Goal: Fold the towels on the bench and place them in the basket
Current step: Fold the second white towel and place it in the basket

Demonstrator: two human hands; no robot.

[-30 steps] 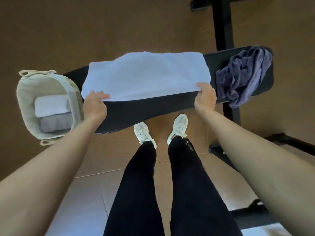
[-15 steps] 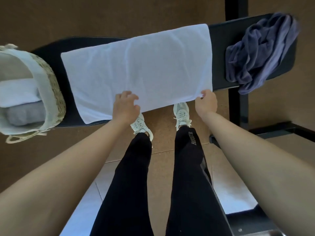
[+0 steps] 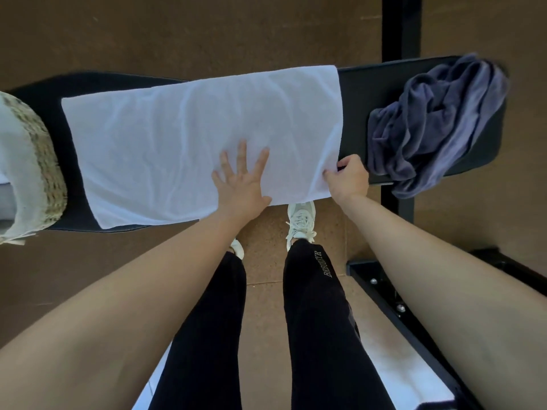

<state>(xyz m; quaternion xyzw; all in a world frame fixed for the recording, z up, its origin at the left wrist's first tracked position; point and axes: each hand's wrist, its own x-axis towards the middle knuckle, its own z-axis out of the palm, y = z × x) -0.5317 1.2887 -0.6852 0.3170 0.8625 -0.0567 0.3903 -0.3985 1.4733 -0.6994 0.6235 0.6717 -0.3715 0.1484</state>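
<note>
Left hand (image 3: 241, 184): fingers spread straight, palm pressing flat on the white towel (image 3: 189, 143) near its front edge. Right hand (image 3: 349, 180): fingers curled, pinching the towel's near right corner. The towel lies spread along the black bench (image 3: 355, 93). A crumpled purple towel (image 3: 438, 119) sits at the bench's right end; the woven basket (image 3: 41, 173) stands at its left end, partly out of view.

Bench: a black padded bench (image 3: 355, 84) is set across the view.
Floor: a brown speckled floor (image 3: 207, 31) is seen beyond and beneath the bench.
Tiles: pale glossy tiles (image 3: 399, 365) are laid nearer than the bench, and soft light is reflected in them.
Frame: a black post (image 3: 401, 25) is seen behind the bench's right end, and a bolted black base beam (image 3: 381, 291) is laid in front of that end.
</note>
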